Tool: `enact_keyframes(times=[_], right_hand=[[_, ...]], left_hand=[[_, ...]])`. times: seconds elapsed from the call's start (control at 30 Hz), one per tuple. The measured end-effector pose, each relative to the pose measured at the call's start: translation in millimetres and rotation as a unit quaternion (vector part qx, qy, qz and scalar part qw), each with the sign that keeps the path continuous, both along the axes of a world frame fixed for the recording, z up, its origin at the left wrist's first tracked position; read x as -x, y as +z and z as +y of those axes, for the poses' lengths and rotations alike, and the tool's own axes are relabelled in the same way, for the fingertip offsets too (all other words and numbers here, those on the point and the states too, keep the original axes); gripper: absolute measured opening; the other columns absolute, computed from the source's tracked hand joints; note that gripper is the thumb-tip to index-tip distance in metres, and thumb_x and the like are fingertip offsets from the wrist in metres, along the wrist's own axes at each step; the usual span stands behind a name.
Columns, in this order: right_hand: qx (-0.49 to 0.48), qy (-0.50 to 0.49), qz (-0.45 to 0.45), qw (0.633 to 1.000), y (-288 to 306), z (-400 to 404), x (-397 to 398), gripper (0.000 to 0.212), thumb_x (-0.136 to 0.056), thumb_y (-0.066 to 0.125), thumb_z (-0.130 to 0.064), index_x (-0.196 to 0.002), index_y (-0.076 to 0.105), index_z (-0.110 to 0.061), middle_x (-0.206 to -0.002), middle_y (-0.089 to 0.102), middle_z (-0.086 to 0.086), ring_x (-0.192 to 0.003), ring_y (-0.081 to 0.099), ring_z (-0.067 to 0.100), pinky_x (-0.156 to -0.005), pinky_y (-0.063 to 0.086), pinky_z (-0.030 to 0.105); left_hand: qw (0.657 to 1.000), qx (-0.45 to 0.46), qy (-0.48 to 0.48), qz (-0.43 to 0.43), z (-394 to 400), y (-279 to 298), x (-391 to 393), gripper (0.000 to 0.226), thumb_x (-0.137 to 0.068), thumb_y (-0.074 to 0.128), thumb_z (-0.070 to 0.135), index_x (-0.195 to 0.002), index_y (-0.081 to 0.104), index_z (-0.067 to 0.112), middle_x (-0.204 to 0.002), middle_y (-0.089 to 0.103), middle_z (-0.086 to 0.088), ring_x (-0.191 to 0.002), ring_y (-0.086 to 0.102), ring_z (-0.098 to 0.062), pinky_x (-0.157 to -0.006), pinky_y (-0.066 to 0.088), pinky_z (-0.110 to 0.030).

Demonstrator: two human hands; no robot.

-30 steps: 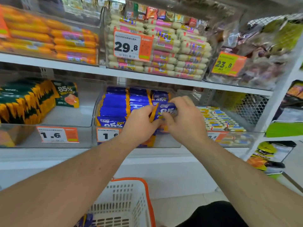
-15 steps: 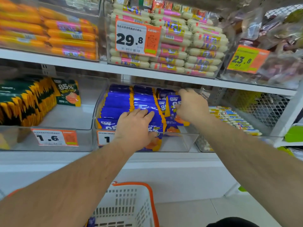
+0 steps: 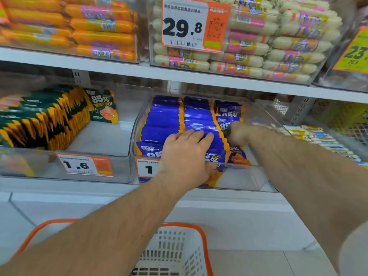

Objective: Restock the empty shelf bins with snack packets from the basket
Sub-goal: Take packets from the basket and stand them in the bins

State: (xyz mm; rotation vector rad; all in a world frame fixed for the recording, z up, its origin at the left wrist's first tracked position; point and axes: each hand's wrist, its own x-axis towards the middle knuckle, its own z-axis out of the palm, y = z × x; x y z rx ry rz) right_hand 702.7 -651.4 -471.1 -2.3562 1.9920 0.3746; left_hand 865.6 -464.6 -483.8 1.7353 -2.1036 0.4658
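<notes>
**Hands in the blue-packet bin**

The left hand (image 3: 186,154) lies flat, fingers straight and together, pressing on top of the middle row of blue snack packets (image 3: 165,120) in the clear bin (image 3: 247,178) at the centre of the lower shelf. Its thumb reaches down over the front packet at the bin's near wall. The right hand (image 3: 238,133), at about 2 o'clock from the left one and just beside it, is blurred; its fingers look curled against the right-hand row of blue packets, but whether they actually pinch a packet cannot be told.

The blue packets stand in three rows running front to back; the left and middle rows fill the bin, the right-hand row is shorter, with bare clear floor at the bin's 4 o'clock corner. A price tag (image 3: 147,169) sits on the bin's front wall, partly hidden by the left wrist.

At 9 o'clock from this bin, a neighbouring clear bin (image 3: 111,140) holds green and yellow packets (image 3: 45,118) bunched on its left side. On the upper shelf (image 3: 123,66), at 12 o'clock, lie white sausage sticks (image 3: 294,56) behind a 29.8 tag (image 3: 185,24), with orange sausages (image 3: 99,26) at 10 o'clock.

At 6 o'clock, below both forearms, the white basket (image 3: 179,251) with an orange rim stands on the floor; its contents are mostly hidden.
</notes>
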Motion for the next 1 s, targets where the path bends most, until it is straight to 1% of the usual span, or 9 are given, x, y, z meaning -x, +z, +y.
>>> enact_keyframes(times=[0.1, 0.23, 0.3, 0.37, 0.43, 0.63, 0.83, 0.93, 1.0], right_hand=[[-0.012, -0.013, -0.024, 1.000, -1, -4, -1, 0.018, -0.076, 0.073, -0.024, -0.089, 0.067, -0.013, -0.090, 0.067, 0.007, -0.080, 0.064, 0.023, -0.065, 0.054, 0.030], [0.080, -0.010, -0.053, 0.995, 6, 4, 1, 0.013, -0.085, 0.066, -0.023, -0.087, 0.064, -0.010, -0.087, 0.065, 0.009, -0.080, 0.063, 0.025, -0.065, 0.053, 0.031], [0.051, -0.013, -0.046, 0.998, 7, 11, 2, 0.017, -0.083, 0.065, -0.023, -0.091, 0.064, -0.008, -0.091, 0.065, 0.011, -0.081, 0.064, 0.026, -0.064, 0.053, 0.030], [-0.035, -0.007, -0.002, 0.999, 0, 14, 6, 0.032, -0.076, 0.072, -0.024, -0.104, 0.062, -0.010, -0.104, 0.066, 0.008, -0.088, 0.064, 0.024, -0.068, 0.054, 0.030], [-0.091, -0.006, 0.003, 0.996, -9, 10, 9, 0.061, -0.064, 0.083, -0.026, -0.119, 0.058, -0.016, -0.120, 0.065, 0.003, -0.100, 0.064, 0.023, -0.084, 0.057, 0.037], [-0.097, 0.040, 0.046, 0.993, -35, -19, 8, 0.109, -0.045, 0.092, -0.043, -0.140, 0.039, -0.031, -0.138, 0.054, -0.002, -0.124, 0.053, 0.026, -0.101, 0.049, 0.048], [-0.089, 0.040, 0.075, 0.992, -18, -5, -5, 0.108, -0.052, 0.093, -0.048, -0.142, 0.039, -0.024, -0.139, 0.052, 0.002, -0.124, 0.052, 0.027, -0.102, 0.048, 0.042], [-0.021, 0.039, 0.107, 0.993, -7, 6, -3, 0.113, -0.041, 0.089, -0.065, -0.136, 0.044, -0.023, -0.131, 0.047, 0.007, -0.120, 0.048, 0.029, -0.103, 0.044, 0.038], [0.051, 0.053, 0.089, 0.993, -1, 9, 3, 0.109, -0.044, 0.090, -0.062, -0.134, 0.044, -0.020, -0.133, 0.040, 0.011, -0.126, 0.041, 0.032, -0.106, 0.035, 0.041]], left_hand=[[1.000, 0.002, 0.002, -0.008, 0, 0, 0, 0.073, -0.090, 0.043, 0.065, -0.151, 0.023, 0.031, -0.156, 0.032, 0.007, -0.145, 0.025, -0.017, -0.113, 0.023, -0.038], [1.000, -0.007, 0.007, -0.009, 0, -1, 0, 0.073, -0.090, 0.043, 0.065, -0.151, 0.024, 0.030, -0.155, 0.034, 0.006, -0.145, 0.026, -0.018, -0.113, 0.023, -0.038], [1.000, -0.010, 0.011, -0.006, 1, -1, 0, 0.073, -0.090, 0.045, 0.065, -0.151, 0.025, 0.029, -0.153, 0.036, 0.006, -0.143, 0.029, -0.017, -0.112, 0.024, -0.038], [1.000, -0.015, 0.011, -0.004, 3, 1, 1, 0.073, -0.089, 0.045, 0.065, -0.151, 0.026, 0.029, -0.150, 0.039, 0.007, -0.140, 0.032, -0.017, -0.111, 0.026, -0.038], [1.000, -0.022, 0.007, -0.001, 5, 4, 2, 0.073, -0.090, 0.045, 0.065, -0.150, 0.026, 0.030, -0.149, 0.040, 0.007, -0.138, 0.034, -0.017, -0.111, 0.027, -0.038], [1.000, -0.029, 0.005, 0.004, 2, 6, 1, 0.074, -0.089, 0.046, 0.066, -0.150, 0.027, 0.030, -0.146, 0.044, 0.007, -0.134, 0.039, -0.017, -0.111, 0.029, -0.039], [1.000, -0.020, 0.013, 0.007, 2, 2, 1, 0.073, -0.089, 0.047, 0.066, -0.150, 0.027, 0.032, -0.144, 0.046, 0.009, -0.132, 0.041, -0.017, -0.111, 0.029, -0.038], [1.000, -0.016, 0.015, 0.006, 1, 2, 1, 0.072, -0.089, 0.046, 0.065, -0.150, 0.027, 0.032, -0.144, 0.046, 0.009, -0.132, 0.041, -0.017, -0.110, 0.028, -0.037], [1.000, -0.013, 0.016, 0.005, 2, 1, 2, 0.071, -0.089, 0.046, 0.065, -0.150, 0.027, 0.032, -0.144, 0.046, 0.009, -0.132, 0.042, -0.017, -0.110, 0.028, -0.037]])
